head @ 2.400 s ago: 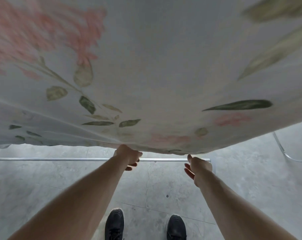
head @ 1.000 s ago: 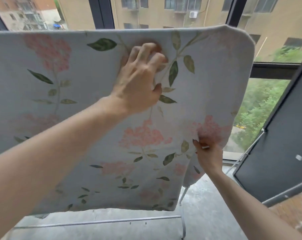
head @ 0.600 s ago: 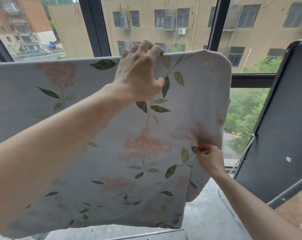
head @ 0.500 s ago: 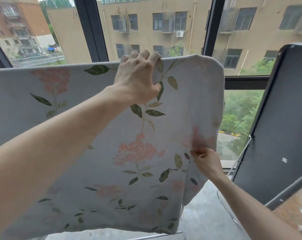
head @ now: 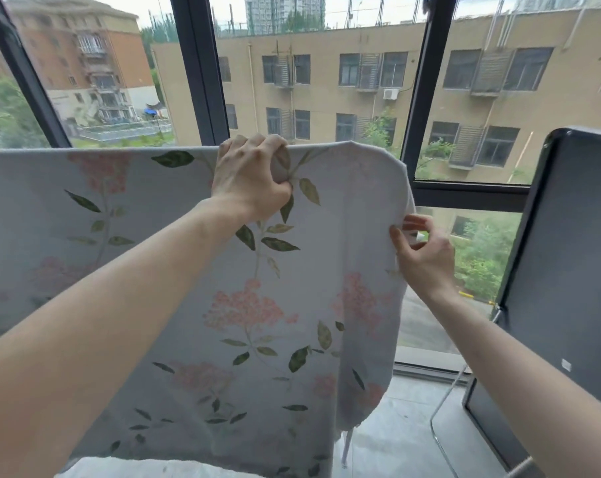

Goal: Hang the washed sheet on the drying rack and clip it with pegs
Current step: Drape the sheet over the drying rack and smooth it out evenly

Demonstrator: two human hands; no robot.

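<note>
Background: dark-framed window (head: 417, 108) with a tan building (head: 326, 88) beyond; greenery below it at 3 o'clock.

Item 1, sheet (head: 195, 305): pale fabric printed with pink flowers and green leaves, draped over a top bar that the cloth hides completely. It fills the view from 9 o'clock to centre; its left portion is cut off by the frame edge and by my forearm.

Item 2, drying rack (head: 346, 443): only a pale leg shows, under the sheet's lower right corner at 5 o'clock. Rest concealed.

Item 3, my left hand (head: 250, 177): at 12 o'clock, fingers curled over the sheet's top edge, bunching cloth against the thumb.

Item 4, my right hand (head: 421, 253): at 3 o'clock, thumb and fingers pinching the sheet's right edge. A small white object (head: 420, 237) sits between the fingers; too small to identify.

Item 5, dark panel (head: 568, 263): upright at 3 to 4 o'clock, cut off at right.

Item 6, grey floor (head: 388, 443): visible at 5 o'clock.
</note>
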